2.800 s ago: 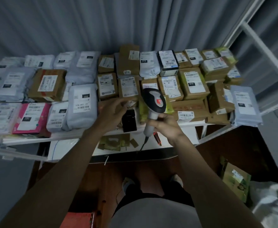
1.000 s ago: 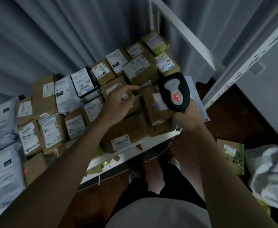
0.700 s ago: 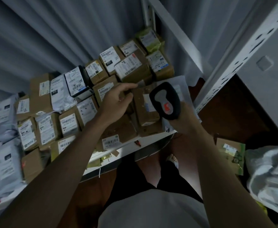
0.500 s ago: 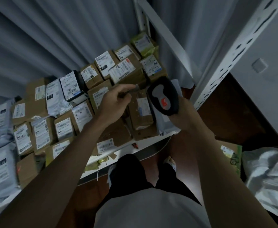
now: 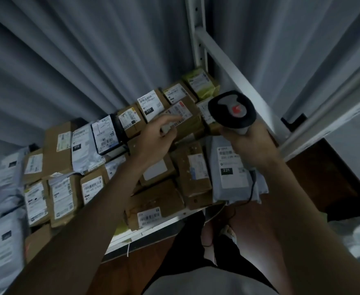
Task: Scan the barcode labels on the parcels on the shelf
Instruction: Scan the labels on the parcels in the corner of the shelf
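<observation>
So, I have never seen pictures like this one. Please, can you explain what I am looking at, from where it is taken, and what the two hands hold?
No machine here: a person wears a camera on the head, looking down at their own arms. The right hand grips a black and grey handheld barcode scanner with a cable. The left hand holds nothing; its fingers reach onto the white label of a brown cardboard parcel. Many brown boxes and a grey plastic mailer bag lie on the white metal shelf.
</observation>
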